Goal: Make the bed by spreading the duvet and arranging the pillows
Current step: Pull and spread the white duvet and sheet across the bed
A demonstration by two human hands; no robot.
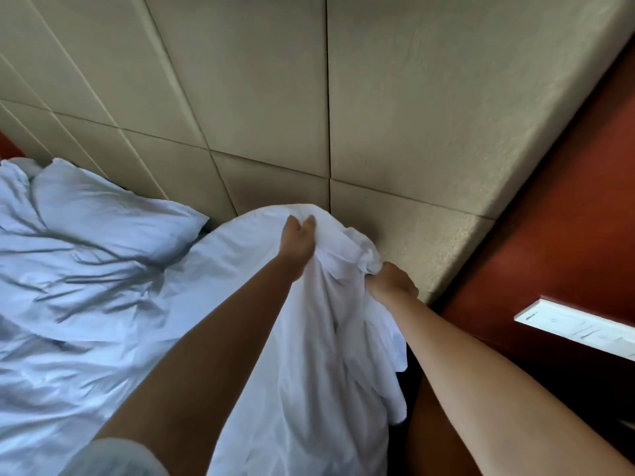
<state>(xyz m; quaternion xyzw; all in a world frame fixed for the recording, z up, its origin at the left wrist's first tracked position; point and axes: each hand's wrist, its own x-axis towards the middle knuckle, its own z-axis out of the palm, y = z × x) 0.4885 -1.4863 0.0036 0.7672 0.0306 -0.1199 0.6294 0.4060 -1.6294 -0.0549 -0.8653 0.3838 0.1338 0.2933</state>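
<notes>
Both hands gripping duvet (309,338) at head end, near headboard (395,132). Left hand (298,240) curled, bunching top edge. Right hand (391,281) clenched on gathered corner, just beside headboard edge. Bulk hanging between arms, rest rumpled across bed. Pillow (113,214) lying left, against headboard.

Risks, judged:
- uneven pull, one corner running ahead: skewed lay
- bunched fabric slipping from left grip mid-shake
- edge landing over pillow, burying it
- knuckles striking headboard on upward flick

We see the soft white pillow (113,214) lying left of the bunched white duvet (309,338), both before the padded beige headboard (275,97).
</notes>
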